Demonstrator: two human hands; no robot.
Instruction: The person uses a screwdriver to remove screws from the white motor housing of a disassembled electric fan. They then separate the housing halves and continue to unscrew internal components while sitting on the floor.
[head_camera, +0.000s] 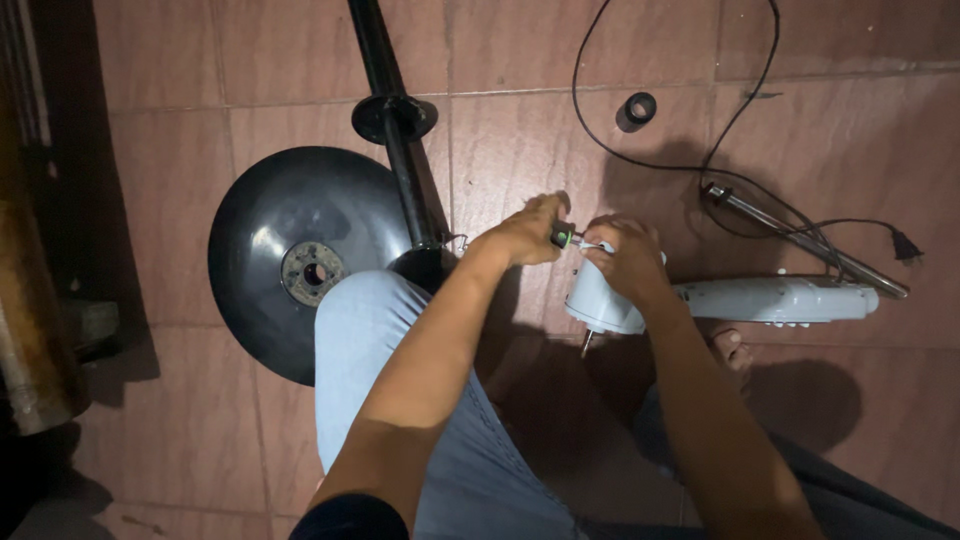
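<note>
The left hand (525, 232) closes around a small screwdriver (563, 237) with a green and black handle, its tip pointing toward 3 o'clock into the grey motor housing (600, 300). The right hand (628, 258) grips this housing from above, holding it firm. The housing's long axis runs toward 3 o'clock, where its grey neck (780, 298) lies flat. The left hand is nearer to the tool. At 9 o'clock rests a black round base (270, 230) with its pole (395, 130). A black cable (700, 150) curls at 1 o'clock on the reddish tiled floor (850, 140), dimly lit.
</note>
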